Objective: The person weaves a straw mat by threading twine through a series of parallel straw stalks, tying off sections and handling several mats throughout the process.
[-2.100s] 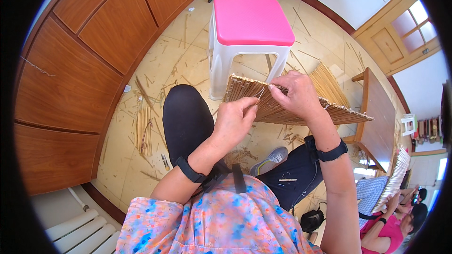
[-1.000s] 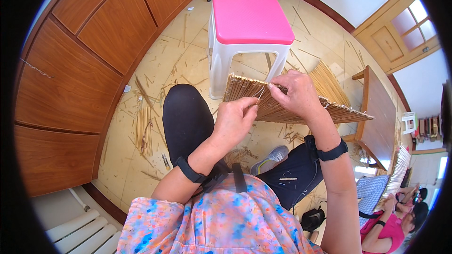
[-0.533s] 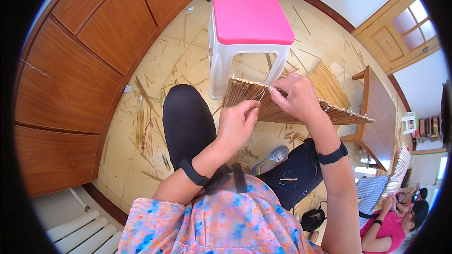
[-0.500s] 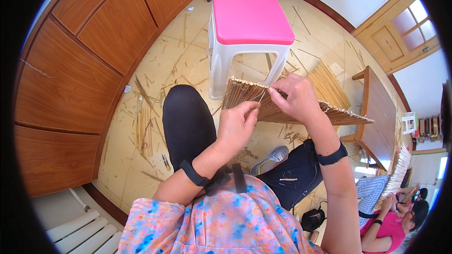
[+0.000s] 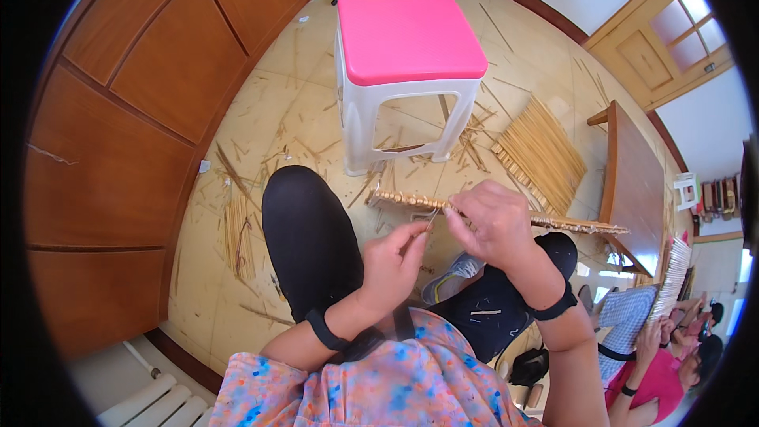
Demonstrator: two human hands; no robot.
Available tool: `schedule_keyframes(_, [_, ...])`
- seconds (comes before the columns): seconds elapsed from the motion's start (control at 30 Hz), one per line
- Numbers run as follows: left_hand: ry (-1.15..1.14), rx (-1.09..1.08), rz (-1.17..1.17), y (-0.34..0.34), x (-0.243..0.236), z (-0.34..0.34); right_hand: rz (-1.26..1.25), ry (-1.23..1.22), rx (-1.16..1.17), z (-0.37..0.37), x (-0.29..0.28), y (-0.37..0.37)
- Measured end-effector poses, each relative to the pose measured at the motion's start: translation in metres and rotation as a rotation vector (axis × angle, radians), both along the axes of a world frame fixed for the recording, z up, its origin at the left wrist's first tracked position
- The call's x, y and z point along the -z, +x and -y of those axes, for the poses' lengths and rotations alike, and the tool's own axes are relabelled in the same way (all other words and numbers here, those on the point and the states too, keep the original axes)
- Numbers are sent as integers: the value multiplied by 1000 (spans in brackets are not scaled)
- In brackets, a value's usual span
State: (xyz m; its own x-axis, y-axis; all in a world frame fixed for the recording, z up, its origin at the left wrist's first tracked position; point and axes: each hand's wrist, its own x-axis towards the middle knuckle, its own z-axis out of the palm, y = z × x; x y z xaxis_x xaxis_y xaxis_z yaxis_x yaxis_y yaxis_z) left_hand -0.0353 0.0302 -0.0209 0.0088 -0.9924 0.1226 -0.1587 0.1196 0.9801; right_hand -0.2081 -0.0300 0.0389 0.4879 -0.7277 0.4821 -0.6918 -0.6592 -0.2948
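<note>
A mat of straight brown stalks is held up over my lap, seen almost edge-on, its cut stalk ends bound in a row with pale string. My right hand has its fingers closed on the mat's upper edge near the middle. Below and left of it, my left hand pinches a thin pale string that runs up to the mat's edge beside the right fingertips. Whether a needle is on the string is too small to tell.
A white stool with a pink seat stands just ahead. Another stalk mat lies on the floor by a brown wooden table. Loose stalks litter the left floor beside wooden panelling. A person in pink works at the right.
The mat has tipped from showing its broad face to nearly edge-on, and sits lower. Both hands have dropped with it, keeping their grips. The view has shifted slightly.
</note>
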Motion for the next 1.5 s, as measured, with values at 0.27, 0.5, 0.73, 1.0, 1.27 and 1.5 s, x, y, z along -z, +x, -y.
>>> schedule_keyframes(0.27, [73,101,-77,5,5,-12,-46,22,-4,-21,-2,2])
schedule_keyframes(0.5, [184,130,-160,10,-1,-15,-61,4,-7,-27,-1,3])
schedule_keyframes(0.73, [108,166,-159,10,2,-15,-91,-13,13,-31,2,1])
schedule_keyframes(1.0, [-70,193,-3,11,0,-6,-65,21,3,-26,0,0])
schedule_keyframes(1.27, [-64,217,-16,12,2,-6,-54,63,1,-26,-4,0])
schedule_keyframes(1.5, [12,309,-76,16,5,-6,-47,73,4,-27,-2,-1])
